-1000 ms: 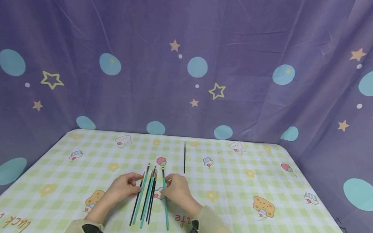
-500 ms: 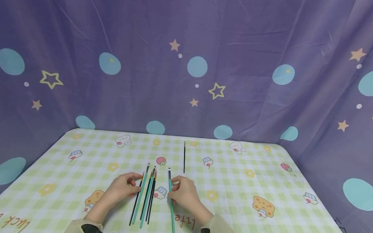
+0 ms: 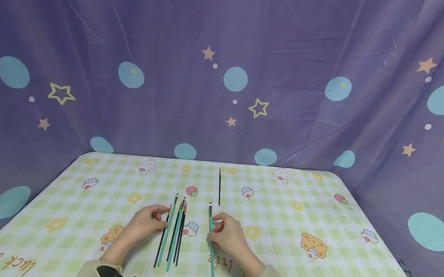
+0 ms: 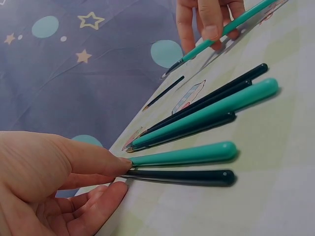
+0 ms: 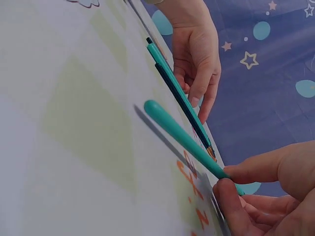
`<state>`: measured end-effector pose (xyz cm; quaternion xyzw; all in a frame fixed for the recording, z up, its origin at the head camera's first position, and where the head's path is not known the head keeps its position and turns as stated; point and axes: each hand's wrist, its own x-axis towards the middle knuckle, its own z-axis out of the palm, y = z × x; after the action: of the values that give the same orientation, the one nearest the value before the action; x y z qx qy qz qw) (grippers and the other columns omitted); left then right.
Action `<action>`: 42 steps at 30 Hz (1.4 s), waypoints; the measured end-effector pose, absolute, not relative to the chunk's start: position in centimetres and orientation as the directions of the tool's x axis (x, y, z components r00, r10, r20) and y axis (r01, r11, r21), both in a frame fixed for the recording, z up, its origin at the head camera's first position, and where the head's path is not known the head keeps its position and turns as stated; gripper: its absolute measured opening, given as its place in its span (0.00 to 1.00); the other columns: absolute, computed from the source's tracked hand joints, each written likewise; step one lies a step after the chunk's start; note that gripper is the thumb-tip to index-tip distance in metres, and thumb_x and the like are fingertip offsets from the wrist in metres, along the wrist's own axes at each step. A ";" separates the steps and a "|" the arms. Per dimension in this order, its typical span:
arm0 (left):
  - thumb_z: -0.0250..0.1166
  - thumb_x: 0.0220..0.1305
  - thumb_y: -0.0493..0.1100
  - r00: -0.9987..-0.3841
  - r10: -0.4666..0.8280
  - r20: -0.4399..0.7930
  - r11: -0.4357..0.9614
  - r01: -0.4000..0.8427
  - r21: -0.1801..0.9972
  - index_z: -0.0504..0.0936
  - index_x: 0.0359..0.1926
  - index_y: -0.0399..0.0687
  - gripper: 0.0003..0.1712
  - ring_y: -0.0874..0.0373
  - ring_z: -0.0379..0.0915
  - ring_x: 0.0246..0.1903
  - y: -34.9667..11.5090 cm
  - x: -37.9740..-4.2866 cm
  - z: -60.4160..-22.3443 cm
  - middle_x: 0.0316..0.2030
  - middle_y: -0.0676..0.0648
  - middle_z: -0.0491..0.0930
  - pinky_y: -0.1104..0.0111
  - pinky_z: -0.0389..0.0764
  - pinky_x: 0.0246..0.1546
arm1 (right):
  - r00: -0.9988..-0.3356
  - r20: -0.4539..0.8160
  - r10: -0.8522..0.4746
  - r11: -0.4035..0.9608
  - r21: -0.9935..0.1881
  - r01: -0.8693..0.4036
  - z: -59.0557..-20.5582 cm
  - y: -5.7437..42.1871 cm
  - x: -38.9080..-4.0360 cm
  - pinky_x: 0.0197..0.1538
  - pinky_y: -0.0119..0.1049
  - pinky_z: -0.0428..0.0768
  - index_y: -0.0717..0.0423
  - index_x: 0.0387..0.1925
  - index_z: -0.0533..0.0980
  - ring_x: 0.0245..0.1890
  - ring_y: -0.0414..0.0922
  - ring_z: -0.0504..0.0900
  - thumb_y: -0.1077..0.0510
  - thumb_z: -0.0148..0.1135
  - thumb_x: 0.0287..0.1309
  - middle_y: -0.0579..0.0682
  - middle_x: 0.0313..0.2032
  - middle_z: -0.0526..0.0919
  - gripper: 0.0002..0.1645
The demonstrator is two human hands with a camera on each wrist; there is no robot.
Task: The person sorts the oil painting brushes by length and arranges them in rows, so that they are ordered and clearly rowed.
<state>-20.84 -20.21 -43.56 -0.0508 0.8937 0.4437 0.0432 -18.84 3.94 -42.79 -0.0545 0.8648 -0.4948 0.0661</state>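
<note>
My right hand (image 3: pixel 229 234) pinches a green-handled paintbrush (image 3: pixel 212 253) between thumb and finger, bristles pointing away. In the right wrist view, a shadow beside that brush's handle shows it tilted off the cloth. My left hand (image 3: pixel 145 222) rests at the left side of a loose group of paintbrushes, its fingertips touching the leftmost black paintbrush (image 3: pixel 161 247) and, in the left wrist view, the green paintbrush (image 4: pixel 192 155) beside it. Farther right in the group lie another green paintbrush (image 3: pixel 173 246) and several black paintbrushes (image 3: pixel 180 244), side by side with handles toward me.
One thin black paintbrush (image 3: pixel 219 190) lies alone near the back of the table. A green-and-white checked tablecloth (image 3: pixel 276 248) with printed cartoons covers the table. Behind its far edge hangs a purple curtain (image 3: pixel 289 129) with stars and blue ovals.
My right hand has carried the green paintbrush rightward and slightly toward me, away from the group. My left hand and the grouped brushes have stayed in place.
</note>
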 end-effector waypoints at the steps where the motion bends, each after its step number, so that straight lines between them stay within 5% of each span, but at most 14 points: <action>1: 0.68 0.46 0.36 -0.991 -0.053 -0.123 0.601 -0.130 0.788 0.76 0.51 0.40 0.27 0.58 0.68 0.22 -20.2 -20.8 -43.6 0.28 0.47 0.69 0.70 0.73 0.23 | -0.985 -0.063 -0.159 0.500 -0.866 -0.025 -42.8 4.1 -18.8 0.19 0.30 0.76 0.61 0.45 0.74 0.15 0.40 0.76 0.65 0.68 0.40 0.47 0.23 0.74 0.25; 42: 0.68 0.47 0.37 -0.988 -0.061 -0.139 0.604 -0.147 0.783 0.75 0.52 0.41 0.27 0.57 0.66 0.24 -20.1 -20.8 -43.4 0.28 0.47 0.69 0.70 0.71 0.23 | -0.990 -0.064 -0.128 0.512 -0.859 -0.011 -43.3 5.8 -18.0 0.19 0.29 0.77 0.65 0.47 0.75 0.17 0.39 0.76 0.66 0.67 0.40 0.47 0.23 0.75 0.26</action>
<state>-20.80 -20.11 -43.37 -0.0583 0.8941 0.4413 0.0489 -18.04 5.84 -43.29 -0.0402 0.8674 -0.4925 0.0595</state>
